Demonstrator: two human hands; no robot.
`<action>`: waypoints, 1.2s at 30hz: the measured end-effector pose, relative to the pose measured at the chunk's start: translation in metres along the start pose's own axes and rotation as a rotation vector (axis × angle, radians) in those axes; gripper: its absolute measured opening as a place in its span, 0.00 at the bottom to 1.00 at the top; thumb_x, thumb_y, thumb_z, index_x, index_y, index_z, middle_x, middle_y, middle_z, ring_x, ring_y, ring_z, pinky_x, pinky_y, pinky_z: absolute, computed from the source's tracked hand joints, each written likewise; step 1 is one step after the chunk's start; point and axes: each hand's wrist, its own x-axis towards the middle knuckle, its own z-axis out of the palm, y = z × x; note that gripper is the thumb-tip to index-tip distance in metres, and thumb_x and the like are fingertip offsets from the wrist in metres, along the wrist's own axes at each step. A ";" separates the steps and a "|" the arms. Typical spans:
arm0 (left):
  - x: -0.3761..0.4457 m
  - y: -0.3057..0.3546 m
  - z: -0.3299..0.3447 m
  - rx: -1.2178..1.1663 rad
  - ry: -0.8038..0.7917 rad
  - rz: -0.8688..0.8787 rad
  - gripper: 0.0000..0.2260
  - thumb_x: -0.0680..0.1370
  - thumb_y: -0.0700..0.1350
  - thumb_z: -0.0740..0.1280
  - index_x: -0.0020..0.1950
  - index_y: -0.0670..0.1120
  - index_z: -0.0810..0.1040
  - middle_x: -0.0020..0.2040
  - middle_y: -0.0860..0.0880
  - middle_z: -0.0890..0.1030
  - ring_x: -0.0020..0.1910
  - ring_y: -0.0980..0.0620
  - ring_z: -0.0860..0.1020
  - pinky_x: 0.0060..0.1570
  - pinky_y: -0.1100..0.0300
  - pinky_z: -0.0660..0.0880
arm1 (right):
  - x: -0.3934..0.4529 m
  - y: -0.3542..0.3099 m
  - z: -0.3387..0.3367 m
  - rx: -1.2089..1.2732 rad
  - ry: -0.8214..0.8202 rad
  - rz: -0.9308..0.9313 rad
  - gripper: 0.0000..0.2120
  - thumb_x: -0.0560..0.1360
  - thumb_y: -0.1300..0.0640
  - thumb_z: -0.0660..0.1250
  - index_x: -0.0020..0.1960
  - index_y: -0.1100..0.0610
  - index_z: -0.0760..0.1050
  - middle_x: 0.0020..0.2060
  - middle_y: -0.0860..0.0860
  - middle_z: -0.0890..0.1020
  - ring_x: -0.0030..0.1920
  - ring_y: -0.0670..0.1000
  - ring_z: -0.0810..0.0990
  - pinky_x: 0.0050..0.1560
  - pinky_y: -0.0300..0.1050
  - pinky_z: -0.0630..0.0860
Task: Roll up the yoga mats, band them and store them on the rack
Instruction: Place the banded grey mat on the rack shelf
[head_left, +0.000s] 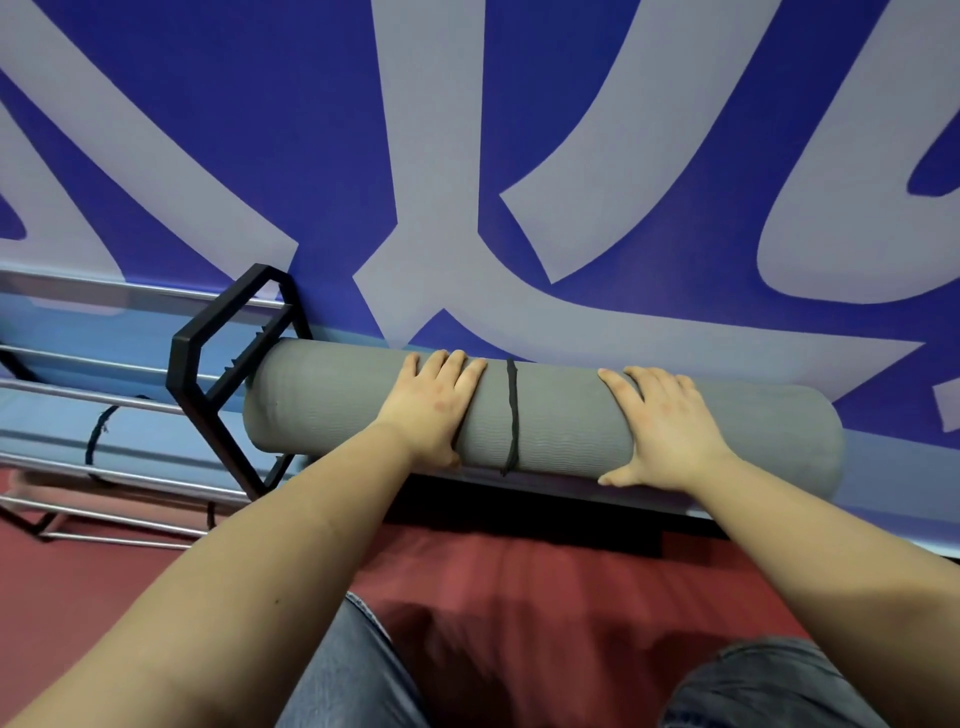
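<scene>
Rack end frame (234, 374), black: touches left end of grey rolled mat (545, 415), blocking leftward travel. Wall (623, 156): directly behind roll, no gap visible. Blue banded mat (130, 436): occupies lower rack tier. Red floor (519, 597): open in front.

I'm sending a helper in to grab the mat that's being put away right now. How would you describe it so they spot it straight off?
Find the blue wall with big pale lettering and the black-framed rack at its foot. Right of that frame lies the grey rolled mat, with the left hand and right hand on top. Unlike the blue rolled mat on the rack, it is grey, with a black band around its middle.
</scene>
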 end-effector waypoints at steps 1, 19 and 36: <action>-0.002 -0.003 -0.001 0.005 0.002 -0.002 0.51 0.63 0.61 0.72 0.76 0.45 0.48 0.72 0.45 0.58 0.70 0.45 0.59 0.69 0.47 0.57 | 0.000 -0.002 -0.001 0.005 0.013 -0.005 0.60 0.55 0.28 0.71 0.77 0.52 0.50 0.71 0.56 0.63 0.71 0.56 0.61 0.69 0.53 0.57; -0.047 -0.108 0.012 0.032 -0.090 -0.092 0.51 0.62 0.59 0.74 0.75 0.42 0.50 0.70 0.43 0.62 0.68 0.44 0.62 0.70 0.54 0.56 | 0.054 -0.124 -0.034 0.022 0.029 -0.081 0.58 0.58 0.28 0.70 0.76 0.52 0.48 0.69 0.55 0.62 0.68 0.56 0.62 0.68 0.54 0.59; -0.026 -0.117 0.035 -0.216 0.026 0.103 0.55 0.44 0.68 0.73 0.66 0.41 0.67 0.58 0.43 0.76 0.57 0.42 0.75 0.59 0.42 0.71 | 0.076 -0.177 -0.062 0.070 -0.132 -0.033 0.56 0.62 0.34 0.71 0.77 0.53 0.43 0.73 0.59 0.55 0.73 0.59 0.54 0.72 0.59 0.49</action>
